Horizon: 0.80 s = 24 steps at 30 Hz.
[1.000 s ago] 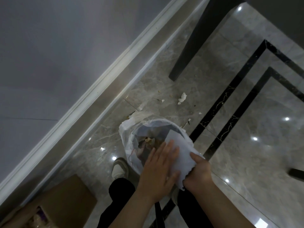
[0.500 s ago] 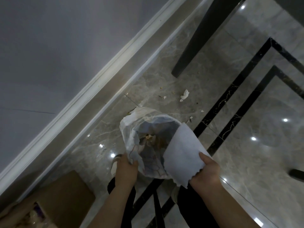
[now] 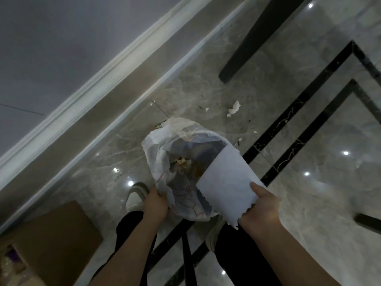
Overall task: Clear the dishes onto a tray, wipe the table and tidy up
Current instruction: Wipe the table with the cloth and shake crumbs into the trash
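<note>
Tidying step: left hand [image 3: 155, 205] grips the bin bag [image 3: 165, 145] rim, right hand [image 3: 260, 205] pinches the paper sheet [image 3: 226, 178]; next, let it drop inside.

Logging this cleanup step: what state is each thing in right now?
Bin bag: mouth open, scraps inside.
Paper sheet: flat, tilted over the bag's mouth.
Left hand: grips the bag's near edge.
Right hand: pinches the sheet's near edge.
Tissue scrap: crumpled on the floor.

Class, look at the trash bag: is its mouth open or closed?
Open. The trash bag gapes, with food scraps visible inside; the left hand grips its rim.
</note>
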{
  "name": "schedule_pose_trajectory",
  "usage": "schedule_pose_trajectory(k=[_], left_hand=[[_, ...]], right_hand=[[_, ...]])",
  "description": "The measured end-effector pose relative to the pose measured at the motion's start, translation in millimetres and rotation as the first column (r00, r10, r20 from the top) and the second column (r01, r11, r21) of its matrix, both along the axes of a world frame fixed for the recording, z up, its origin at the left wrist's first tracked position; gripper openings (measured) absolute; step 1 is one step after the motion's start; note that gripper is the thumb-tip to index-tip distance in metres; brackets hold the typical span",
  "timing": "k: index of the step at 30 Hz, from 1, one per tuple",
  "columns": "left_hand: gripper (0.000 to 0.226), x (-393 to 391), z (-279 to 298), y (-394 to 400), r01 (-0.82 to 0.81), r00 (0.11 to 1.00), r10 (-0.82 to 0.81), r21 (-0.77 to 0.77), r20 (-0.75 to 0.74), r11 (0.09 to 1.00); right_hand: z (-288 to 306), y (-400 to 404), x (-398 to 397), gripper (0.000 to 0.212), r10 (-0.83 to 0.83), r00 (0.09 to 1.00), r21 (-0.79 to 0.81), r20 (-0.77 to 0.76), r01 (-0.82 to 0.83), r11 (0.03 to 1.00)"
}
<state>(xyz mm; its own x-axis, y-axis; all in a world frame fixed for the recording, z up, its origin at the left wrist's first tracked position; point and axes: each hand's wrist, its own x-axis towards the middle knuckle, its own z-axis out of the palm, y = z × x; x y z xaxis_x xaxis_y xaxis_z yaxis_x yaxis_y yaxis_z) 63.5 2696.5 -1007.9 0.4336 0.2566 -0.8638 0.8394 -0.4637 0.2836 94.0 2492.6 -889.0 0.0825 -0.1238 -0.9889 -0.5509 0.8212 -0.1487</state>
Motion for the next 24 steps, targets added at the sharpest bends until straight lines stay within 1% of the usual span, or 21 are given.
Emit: schedule_pose_trajectory(k=[2, 4, 9, 12, 14, 18, 21, 24], left_hand=[[0.035, 1, 1, -6, 0.008, 1.0, -0.009, 0.056, 0.015, 0.998], [0.031, 4, 4, -8, -0.024, 1.0, 0.023, 0.082, 0.02, 0.996], [0.018, 14, 25, -4, -0.038, 0.988, 0.023, 0.097, 0.15, 0.995], [0.026, 18, 59, 0, -0.081, 0.973, 0.068, 0.051, 0.219, 0.995], [0.031, 23, 81, 3, -0.073, 0.962, 0.056, 0.053, 0.268, 0.996], [0.029, 41, 140, 10, -0.136, 0.946, 0.138, -0.028, 0.292, 0.99], [0.02, 59, 184, 14, -0.095, 0.947, 0.083, 0.022, 0.312, 0.995], [0.021, 75, 231, 16, -0.041, 0.957, 0.026, 0.046, 0.289, 0.998]], right_hand=[[1, -1, 1, 0.047, 0.008, 1.0, -0.001, -0.012, -0.008, 1.0], [4, -1, 1, 0.048, 0.014, 1.0, 0.0, -0.027, -0.014, 1.0], [20, -2, 6, 0.049, 0.009, 1.0, 0.0, -0.012, -0.009, 1.0], [45, 0, 7, 0.049, 0.015, 1.0, 0.015, 0.012, -0.015, 1.0], [64, 2, 10, 0.048, 0.009, 0.999, 0.036, 0.033, -0.01, 0.999], [113, 6, 19, 0.045, 0.003, 0.995, 0.05, 0.103, -0.008, 0.999], [155, 10, 31, 0.038, 0.0, 0.979, 0.056, 0.206, -0.012, 0.998], [201, 14, 40, 0.032, 0.01, 0.966, 0.061, 0.259, -0.027, 0.998]])
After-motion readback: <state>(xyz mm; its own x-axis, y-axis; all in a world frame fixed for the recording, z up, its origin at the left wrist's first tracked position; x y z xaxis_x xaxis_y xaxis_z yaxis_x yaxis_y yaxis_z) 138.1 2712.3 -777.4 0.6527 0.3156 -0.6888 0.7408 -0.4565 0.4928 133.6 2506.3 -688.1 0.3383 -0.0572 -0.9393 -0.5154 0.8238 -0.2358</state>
